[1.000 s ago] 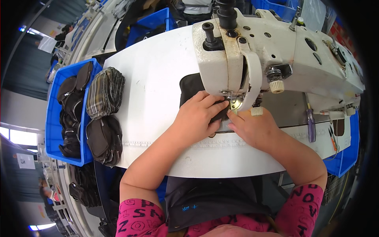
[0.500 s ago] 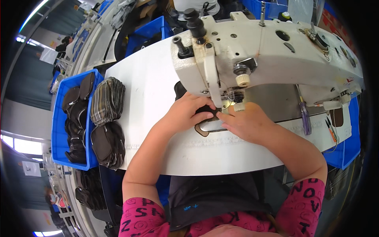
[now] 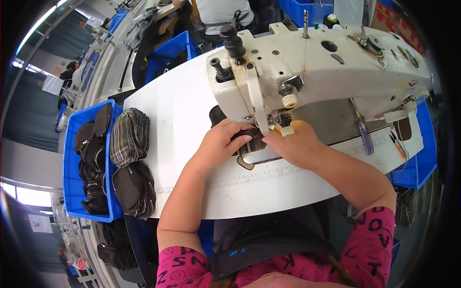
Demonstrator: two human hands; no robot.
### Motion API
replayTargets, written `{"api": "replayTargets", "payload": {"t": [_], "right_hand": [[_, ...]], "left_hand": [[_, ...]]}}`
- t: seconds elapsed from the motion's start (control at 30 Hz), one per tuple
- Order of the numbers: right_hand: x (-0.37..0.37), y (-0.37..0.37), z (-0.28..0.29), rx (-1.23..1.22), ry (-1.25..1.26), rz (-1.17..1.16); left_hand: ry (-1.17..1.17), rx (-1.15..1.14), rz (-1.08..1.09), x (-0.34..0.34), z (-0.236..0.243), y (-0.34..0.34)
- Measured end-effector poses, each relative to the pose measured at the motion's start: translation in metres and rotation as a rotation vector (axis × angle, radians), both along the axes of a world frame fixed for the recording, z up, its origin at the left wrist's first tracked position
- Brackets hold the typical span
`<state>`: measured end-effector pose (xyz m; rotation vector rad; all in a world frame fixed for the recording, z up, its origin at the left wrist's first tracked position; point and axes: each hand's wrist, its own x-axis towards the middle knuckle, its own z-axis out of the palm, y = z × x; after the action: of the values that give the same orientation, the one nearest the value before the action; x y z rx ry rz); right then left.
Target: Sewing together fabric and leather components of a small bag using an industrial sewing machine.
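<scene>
A white sewing machine (image 3: 336, 57) reaches over the table from the right, with its needle area above a dark fabric piece (image 3: 248, 139). A striped lining shows at the piece's near side. My left hand (image 3: 220, 143) pinches its left part between thumb and fingers. My right hand (image 3: 297, 146) is closed at its right edge, close beside the presser area; the machine's knobs and head hide some fingers. Another dark part of fabric (image 3: 217, 114) shows behind my left hand, partly under the machine head. A brown-edged tab (image 3: 245, 163) lies just in front of the metal plate.
At left, a stack of plaid pieces (image 3: 130, 137) and a stack of dark pouch pieces (image 3: 134, 189) stand beside a blue bin (image 3: 115, 201) with dark pouches. A purple-handled screwdriver (image 3: 364, 137) and orange-handled snips (image 3: 398, 146) lie at right. Behind sits a person (image 3: 223, 12).
The view has shifted slightly, so the machine appears further left. Both hands stay at the fabric; my left fingers have shifted a little and more striped lining shows between the hands.
</scene>
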<state>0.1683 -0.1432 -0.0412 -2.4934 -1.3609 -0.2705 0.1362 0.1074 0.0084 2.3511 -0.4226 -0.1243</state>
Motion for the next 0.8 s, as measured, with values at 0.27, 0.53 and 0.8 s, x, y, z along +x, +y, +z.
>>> {"api": "replayTargets", "payload": {"t": [0.27,0.53,0.8], "right_hand": [[-0.006,0.021,0.022,-0.032,-0.397,-0.046],[-0.008,0.023,0.030,0.088,-0.669,-0.062],[-0.001,0.024,0.022,0.112,-0.500,-0.003]], "left_hand": [[-0.237,0.077,-0.052,-0.009,0.011,-0.007],[-0.604,0.329,0.095,-0.017,-0.008,-0.025],[-0.834,0.346,0.037,-0.009,-0.010,-0.033]]}}
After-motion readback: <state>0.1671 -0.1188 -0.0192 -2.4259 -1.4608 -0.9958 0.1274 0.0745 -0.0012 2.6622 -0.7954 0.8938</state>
